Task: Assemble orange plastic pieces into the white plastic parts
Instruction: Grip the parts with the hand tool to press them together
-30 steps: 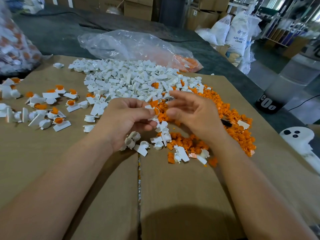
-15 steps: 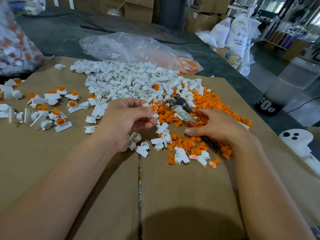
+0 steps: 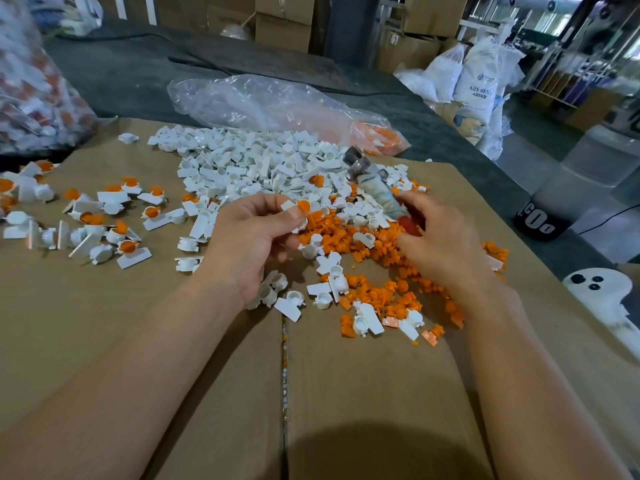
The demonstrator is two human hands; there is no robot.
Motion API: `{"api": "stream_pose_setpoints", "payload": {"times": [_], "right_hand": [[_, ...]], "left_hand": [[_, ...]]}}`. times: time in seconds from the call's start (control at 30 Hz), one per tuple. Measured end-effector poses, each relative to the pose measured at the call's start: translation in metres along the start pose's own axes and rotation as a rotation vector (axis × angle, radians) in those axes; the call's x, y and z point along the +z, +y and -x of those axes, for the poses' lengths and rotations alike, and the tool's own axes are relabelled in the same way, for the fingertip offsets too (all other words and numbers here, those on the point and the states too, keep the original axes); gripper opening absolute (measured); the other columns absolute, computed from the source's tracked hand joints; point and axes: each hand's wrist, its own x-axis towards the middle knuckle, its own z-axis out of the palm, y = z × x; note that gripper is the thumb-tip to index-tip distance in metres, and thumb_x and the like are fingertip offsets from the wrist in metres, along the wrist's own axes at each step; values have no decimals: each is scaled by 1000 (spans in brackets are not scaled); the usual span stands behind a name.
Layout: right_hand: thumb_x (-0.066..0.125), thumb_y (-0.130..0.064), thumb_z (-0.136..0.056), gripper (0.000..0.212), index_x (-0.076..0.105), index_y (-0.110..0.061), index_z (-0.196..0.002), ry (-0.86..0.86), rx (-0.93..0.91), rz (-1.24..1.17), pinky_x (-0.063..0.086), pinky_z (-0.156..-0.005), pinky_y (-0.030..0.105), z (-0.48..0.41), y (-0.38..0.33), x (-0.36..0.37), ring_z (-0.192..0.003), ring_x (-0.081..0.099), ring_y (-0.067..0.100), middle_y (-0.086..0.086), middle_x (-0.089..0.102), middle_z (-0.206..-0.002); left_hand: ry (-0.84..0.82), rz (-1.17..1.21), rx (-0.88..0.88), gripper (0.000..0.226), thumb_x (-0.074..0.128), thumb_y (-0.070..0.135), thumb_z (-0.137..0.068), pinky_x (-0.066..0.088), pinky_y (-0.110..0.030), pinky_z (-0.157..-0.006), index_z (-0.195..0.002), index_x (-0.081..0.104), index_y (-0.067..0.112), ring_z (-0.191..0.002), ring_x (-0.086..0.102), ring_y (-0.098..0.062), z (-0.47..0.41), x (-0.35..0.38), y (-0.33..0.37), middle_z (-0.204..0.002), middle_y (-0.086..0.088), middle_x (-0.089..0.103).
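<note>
Since a moment ago, her right hand (image 3: 440, 237) has lifted a small hammer (image 3: 377, 188) from the orange pile (image 3: 381, 251). Left hand (image 3: 252, 237) pinches a white part (image 3: 294, 206), orange piece seated. Tapping squarely should seat it.

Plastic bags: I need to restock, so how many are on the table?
2: clear bag behind the white pile; another bag at far left, partly cut off. More may be hidden.

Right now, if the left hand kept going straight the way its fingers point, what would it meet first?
The left hand, pinching a white part with an orange insert, points right. Most likely it would meet the wrapped tool held in the right hand, though depth is hard to judge and it could brush the orange pieces below.
</note>
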Motion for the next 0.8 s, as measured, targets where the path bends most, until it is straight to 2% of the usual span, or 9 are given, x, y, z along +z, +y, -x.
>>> {"api": "stream_pose_setpoints", "payload": {"times": [0.1, 0.23, 0.33, 0.43, 0.53, 0.67, 0.8], "right_hand": [[56, -1, -80, 38, 57, -8, -117, 36, -66, -53, 25, -67, 11, 5, -8, 0, -88, 43, 8, 9, 61, -111], [57, -8, -83, 38, 55, -13, -121, -27, -135, -66, 30, -70, 2, 8, -16, 3, -88, 38, 2, -3, 52, -103], [56, -9, -81, 46, 50, -16, -127, -122, -157, -51, 28, -79, 14, 8, -19, 6, -95, 37, 2, -2, 52, -112], [56, -11, -80, 50, 48, -17, -129, -161, -164, -54, 27, -83, 16, 9, -20, 7, -101, 39, 3, 0, 53, -120], [56, -12, -80, 48, 49, -16, -127, -188, -166, -47, 31, -85, 20, 9, -20, 7, -108, 45, 11, 2, 53, -119], [58, -13, -81, 41, 51, -15, -121, -204, -171, -40, 32, -80, 22, 10, -19, 6, -100, 45, 12, 4, 54, -113], [57, -14, -82, 36, 55, -17, -117, -214, -183, -25, 38, -78, 29, 9, -20, 6, -94, 46, 13, 3, 55, -105]], "left_hand": [[40, 32, 13, 18, 63, 1, -83, 30, -12, -35, -70, 58, 14, -34, 42, -4, -1, 0, 0, -54, 3, 59], [57, 45, 28, 19, 62, 2, -83, 28, -11, -35, -70, 57, 15, -33, 38, -3, -2, 1, -1, -67, -5, 54], [56, 58, 38, 20, 63, 3, -83, 27, -12, -34, -69, 56, 15, -32, 37, -3, -2, 2, -2, -70, -8, 50], [62, 66, 57, 19, 63, 2, -82, 27, -12, -34, -69, 57, 15, -33, 36, -3, -2, 3, -2, -69, -9, 49], [67, 39, 88, 17, 62, 2, -83, 27, -12, -35, -72, 58, 14, -35, 35, -3, -2, 3, -2, -67, -7, 51], [75, 20, 107, 18, 61, 1, -84, 27, -11, -35, -73, 58, 14, -35, 36, -4, -1, 3, -2, -64, -5, 50], [62, 9, 127, 17, 61, 2, -84, 27, -11, -35, -73, 58, 14, -35, 36, -3, 0, 3, -2, -64, -6, 47]]}}
